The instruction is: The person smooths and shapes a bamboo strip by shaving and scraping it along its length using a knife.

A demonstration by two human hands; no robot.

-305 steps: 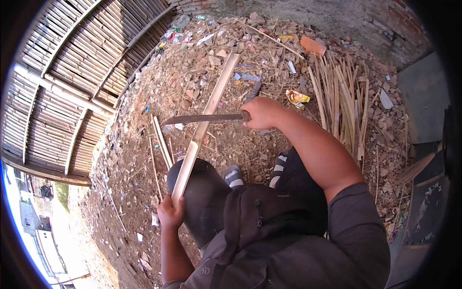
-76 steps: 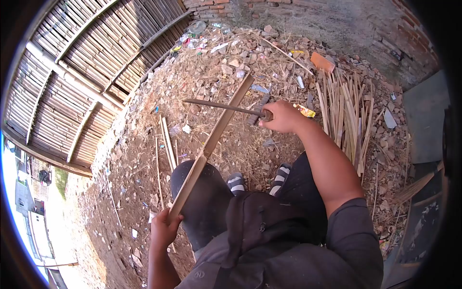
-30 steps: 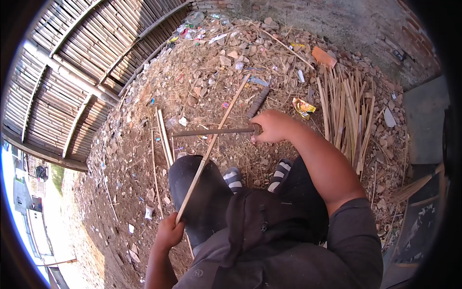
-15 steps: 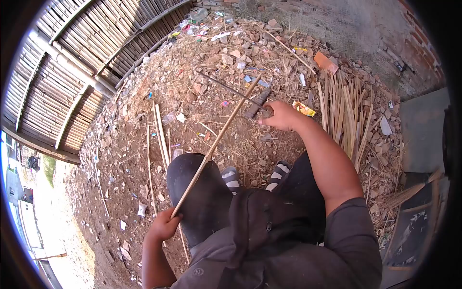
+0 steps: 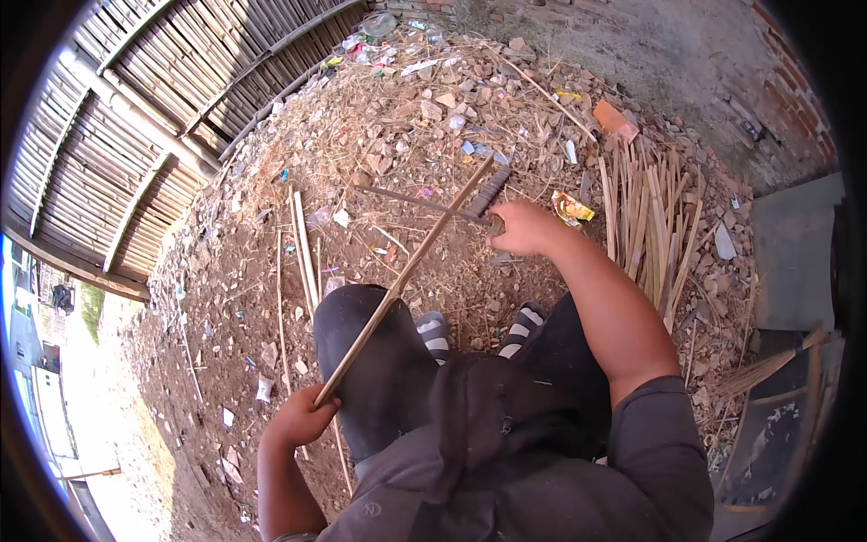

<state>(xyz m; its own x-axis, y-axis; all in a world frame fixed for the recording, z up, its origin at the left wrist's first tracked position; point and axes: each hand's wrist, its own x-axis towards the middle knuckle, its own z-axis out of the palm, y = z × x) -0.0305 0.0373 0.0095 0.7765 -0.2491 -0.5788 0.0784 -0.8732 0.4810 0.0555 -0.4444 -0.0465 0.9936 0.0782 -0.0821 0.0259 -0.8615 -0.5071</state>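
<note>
My left hand [image 5: 302, 417] is closed round the lower end of a long bamboo strip [image 5: 397, 287], which slants up and right across my bent knee. My right hand [image 5: 521, 228] grips the handle of a long dark blade [image 5: 424, 200]. The blade points left and crosses the strip near its upper end; whether they touch I cannot tell. Just behind the right hand a dark ribbed, rod-like object [image 5: 490, 190] lies on the ground.
A pile of split bamboo strips [image 5: 646, 217] lies at the right, below an orange brick piece [image 5: 615, 120]. Several thin strips [image 5: 304, 248] lie left of my knee. A bamboo fence [image 5: 135, 117] stands at the left, a wall [image 5: 632, 54] behind. Rubble and litter cover the ground.
Since the oldest frame the strip has turned from its broad pale face to a narrow edge. My left hand has moved down and left. The blade has swung down slightly since half a second ago.
</note>
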